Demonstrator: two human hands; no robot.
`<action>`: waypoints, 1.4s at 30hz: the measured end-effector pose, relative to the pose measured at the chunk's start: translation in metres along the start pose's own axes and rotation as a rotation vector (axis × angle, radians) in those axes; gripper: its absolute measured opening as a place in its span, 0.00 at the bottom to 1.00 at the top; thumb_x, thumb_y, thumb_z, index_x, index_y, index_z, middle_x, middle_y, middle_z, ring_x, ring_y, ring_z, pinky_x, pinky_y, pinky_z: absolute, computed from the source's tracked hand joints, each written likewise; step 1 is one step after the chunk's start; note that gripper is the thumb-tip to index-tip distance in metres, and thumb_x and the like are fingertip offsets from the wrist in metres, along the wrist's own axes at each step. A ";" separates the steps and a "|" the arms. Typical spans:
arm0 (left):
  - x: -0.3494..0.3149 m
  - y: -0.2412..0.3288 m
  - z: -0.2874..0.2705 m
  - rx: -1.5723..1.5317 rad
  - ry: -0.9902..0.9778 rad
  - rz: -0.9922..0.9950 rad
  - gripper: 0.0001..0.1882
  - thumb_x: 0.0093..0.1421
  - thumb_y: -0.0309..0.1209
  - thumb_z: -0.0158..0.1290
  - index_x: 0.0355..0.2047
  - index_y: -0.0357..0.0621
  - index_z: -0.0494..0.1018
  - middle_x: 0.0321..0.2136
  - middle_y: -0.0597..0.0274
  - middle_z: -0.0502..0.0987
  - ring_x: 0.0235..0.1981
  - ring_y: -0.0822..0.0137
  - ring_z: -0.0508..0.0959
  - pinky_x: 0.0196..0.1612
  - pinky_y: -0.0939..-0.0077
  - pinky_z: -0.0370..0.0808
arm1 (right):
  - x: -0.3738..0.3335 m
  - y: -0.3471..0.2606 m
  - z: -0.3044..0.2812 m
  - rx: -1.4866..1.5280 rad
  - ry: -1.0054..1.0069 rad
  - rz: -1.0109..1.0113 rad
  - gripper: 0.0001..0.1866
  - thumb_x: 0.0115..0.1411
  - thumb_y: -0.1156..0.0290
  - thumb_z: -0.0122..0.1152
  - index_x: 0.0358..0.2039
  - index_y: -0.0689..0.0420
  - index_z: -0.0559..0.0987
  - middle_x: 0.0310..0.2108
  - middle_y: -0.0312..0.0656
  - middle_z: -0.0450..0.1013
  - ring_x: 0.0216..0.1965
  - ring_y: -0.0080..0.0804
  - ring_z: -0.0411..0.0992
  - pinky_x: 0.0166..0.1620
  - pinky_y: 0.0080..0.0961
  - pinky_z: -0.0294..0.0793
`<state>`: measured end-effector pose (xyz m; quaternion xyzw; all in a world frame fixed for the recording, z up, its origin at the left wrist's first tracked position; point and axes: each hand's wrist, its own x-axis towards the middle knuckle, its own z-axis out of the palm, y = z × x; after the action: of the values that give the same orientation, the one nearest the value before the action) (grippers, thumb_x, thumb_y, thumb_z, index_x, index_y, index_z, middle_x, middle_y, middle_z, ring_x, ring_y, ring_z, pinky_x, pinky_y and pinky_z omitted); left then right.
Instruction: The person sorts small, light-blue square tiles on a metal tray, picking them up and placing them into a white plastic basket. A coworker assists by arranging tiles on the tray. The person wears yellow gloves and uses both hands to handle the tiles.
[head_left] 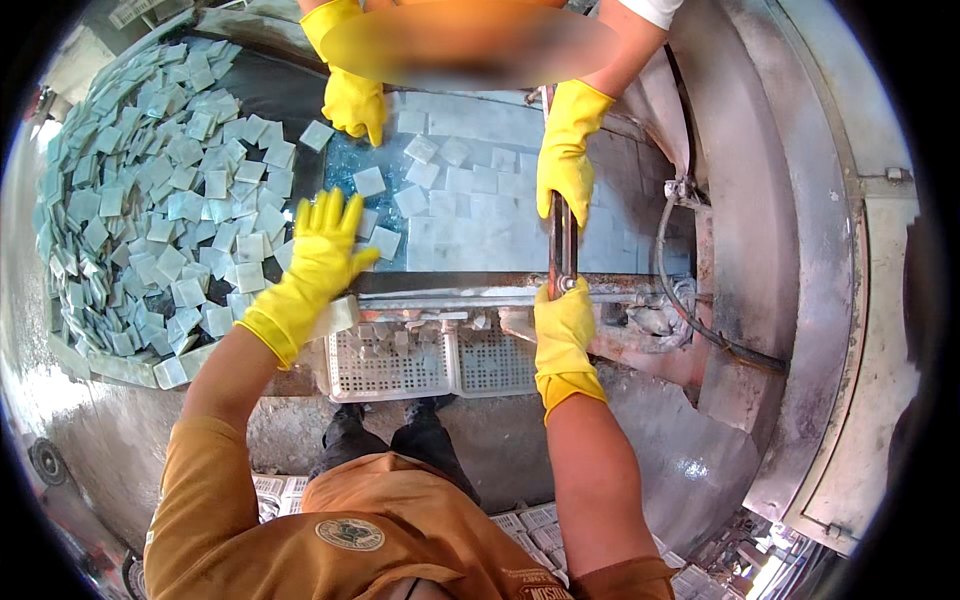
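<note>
My left hand (318, 250), in a yellow rubber glove, is open with its fingers spread. It is over the belt's near side, beside loose pale square tiles (383, 241), and I cannot tell whether it touches any. My right hand (566, 330), gloved the same way, is closed around the near end of a rusty metal bar (556, 245) that lies across the belt. To the left of the bar, whitish tiles (450, 243) lie flat in close rows on the wet surface. Most of the fingers of my right hand are hidden under the bar's end.
Opposite, a co-worker's gloved hand (567, 160) is on the bar's far part; their other hand (355, 105) is over the far tiles. A large tile heap (170, 215) spreads at left. White perforated baskets (392, 372) stand below the near edge. A hose (662, 250) curves at right.
</note>
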<state>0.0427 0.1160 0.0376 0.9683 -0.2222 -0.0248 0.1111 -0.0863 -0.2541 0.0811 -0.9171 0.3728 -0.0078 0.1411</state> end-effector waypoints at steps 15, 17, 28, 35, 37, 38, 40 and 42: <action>-0.012 0.039 0.027 -0.018 -0.077 0.039 0.61 0.53 0.53 0.72 0.75 0.26 0.57 0.74 0.26 0.61 0.76 0.33 0.61 0.78 0.42 0.55 | 0.001 0.006 0.006 -0.071 0.033 -0.013 0.30 0.59 0.53 0.72 0.56 0.57 0.79 0.46 0.56 0.85 0.47 0.60 0.84 0.49 0.53 0.83; -0.010 0.028 0.022 -0.047 0.004 0.097 0.56 0.50 0.50 0.75 0.72 0.31 0.65 0.69 0.33 0.69 0.71 0.36 0.69 0.74 0.45 0.64 | 0.002 0.005 0.008 -0.070 0.035 0.000 0.30 0.59 0.53 0.72 0.57 0.58 0.79 0.46 0.56 0.84 0.47 0.60 0.84 0.49 0.53 0.83; 0.027 0.021 0.008 -0.277 -0.007 0.256 0.30 0.53 0.33 0.72 0.57 0.44 0.80 0.52 0.48 0.85 0.50 0.44 0.85 0.56 0.55 0.81 | 0.003 0.008 0.014 -0.061 0.048 -0.018 0.30 0.59 0.53 0.73 0.57 0.57 0.80 0.45 0.55 0.85 0.45 0.59 0.85 0.47 0.52 0.84; 0.012 -0.062 0.006 -0.120 0.146 0.096 0.33 0.63 0.39 0.67 0.67 0.46 0.75 0.67 0.42 0.75 0.70 0.32 0.69 0.74 0.42 0.64 | 0.004 0.003 0.005 -0.076 -0.007 -0.013 0.31 0.58 0.53 0.74 0.57 0.56 0.78 0.43 0.56 0.85 0.46 0.60 0.84 0.48 0.54 0.84; 0.003 -0.051 0.023 0.000 -0.006 0.122 0.43 0.65 0.47 0.65 0.75 0.45 0.64 0.75 0.35 0.63 0.75 0.31 0.62 0.78 0.37 0.54 | 0.001 -0.003 0.005 -0.058 0.001 -0.028 0.30 0.58 0.53 0.74 0.56 0.56 0.78 0.43 0.56 0.85 0.46 0.60 0.84 0.48 0.55 0.84; 0.003 -0.027 0.019 -0.013 -0.100 0.067 0.46 0.65 0.50 0.65 0.76 0.42 0.62 0.75 0.30 0.60 0.75 0.28 0.60 0.78 0.37 0.53 | 0.000 -0.002 0.005 -0.067 -0.005 -0.003 0.30 0.59 0.53 0.73 0.56 0.56 0.78 0.43 0.56 0.85 0.46 0.60 0.84 0.48 0.56 0.84; 0.001 0.028 0.023 -0.023 -0.180 -0.020 0.53 0.64 0.56 0.64 0.78 0.38 0.56 0.75 0.21 0.54 0.75 0.23 0.55 0.78 0.34 0.49 | 0.000 -0.001 0.006 -0.076 0.031 0.000 0.31 0.59 0.52 0.73 0.57 0.56 0.78 0.43 0.56 0.84 0.45 0.60 0.84 0.48 0.56 0.84; -0.001 0.077 0.027 -0.007 -0.242 -0.114 0.59 0.64 0.61 0.62 0.80 0.33 0.50 0.75 0.14 0.48 0.76 0.16 0.49 0.79 0.29 0.42 | 0.005 0.018 0.020 -0.080 0.044 -0.015 0.31 0.59 0.51 0.73 0.57 0.56 0.78 0.44 0.56 0.84 0.45 0.61 0.84 0.48 0.55 0.84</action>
<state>0.0063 0.0438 0.0286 0.9689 -0.1786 -0.1484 0.0851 -0.0926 -0.2649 0.0564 -0.9244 0.3689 -0.0141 0.0960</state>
